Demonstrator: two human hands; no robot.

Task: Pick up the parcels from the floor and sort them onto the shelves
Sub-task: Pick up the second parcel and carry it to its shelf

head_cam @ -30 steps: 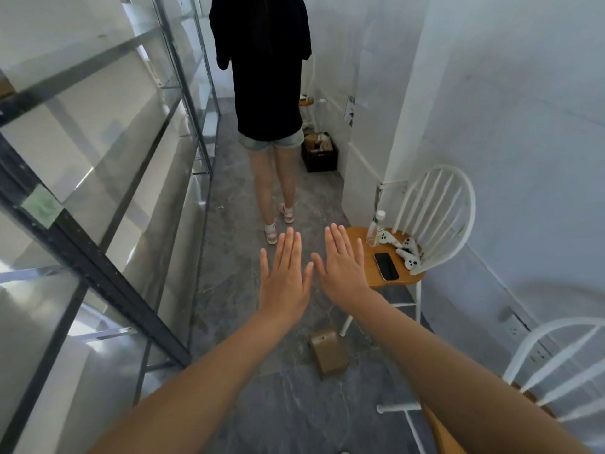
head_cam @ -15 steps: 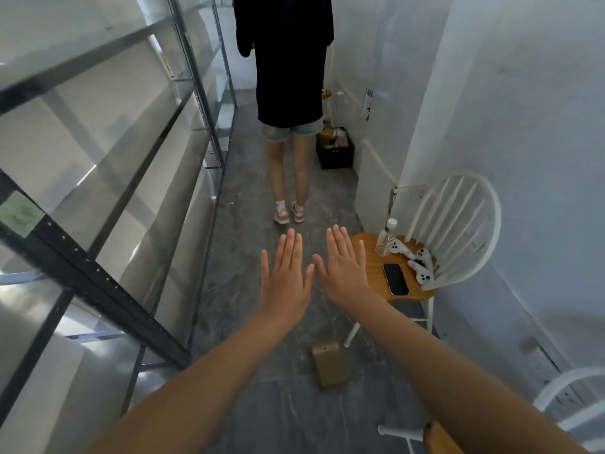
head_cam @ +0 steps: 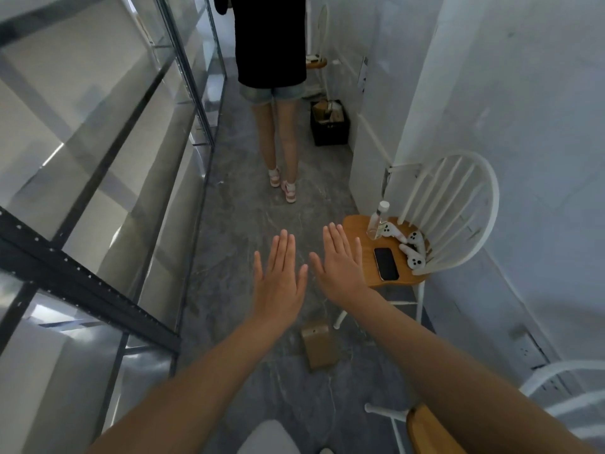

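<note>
Parcel (head_cam: 319, 347): small brown box lying flat on the floor (head_cam: 242, 224), near centre, between the two forearms and just left of the chair (head_cam: 458, 204) front leg. Nothing touches it.

Left hand (head_cam: 280, 283) and right hand (head_cam: 340, 273) are both held out flat, palms down, fingers straight, thumbs close together. Neither holds anything, and both are well above the box.

Step, my read: start of the pick, nothing lifted or shelved yet. The next move calls for bending down, bringing the hands to the box and gripping its sides, then turning left to the shelves (head_cam: 82, 283). The box looks light, so one hand is likely enough. The chair leg close on its right and the narrow aisle leave little room.

Room: narrow corridor with a grey marbled floor. The shelves run along the left from near to far, with a black metal frame and glossy boards. The wall (head_cam: 523, 126) on the right is white. On the chair seat are a bottle (head_cam: 376, 222), a phone (head_cam: 386, 263) and white controllers (head_cam: 413, 252). A second chair (head_cam: 556, 388) sits near right, cut off by the frame. Far, a person (head_cam: 271, 44) stands mid-aisle with back turned. A black crate (head_cam: 329, 134) stands far right by the wall, holding what look like more parcels.
</note>
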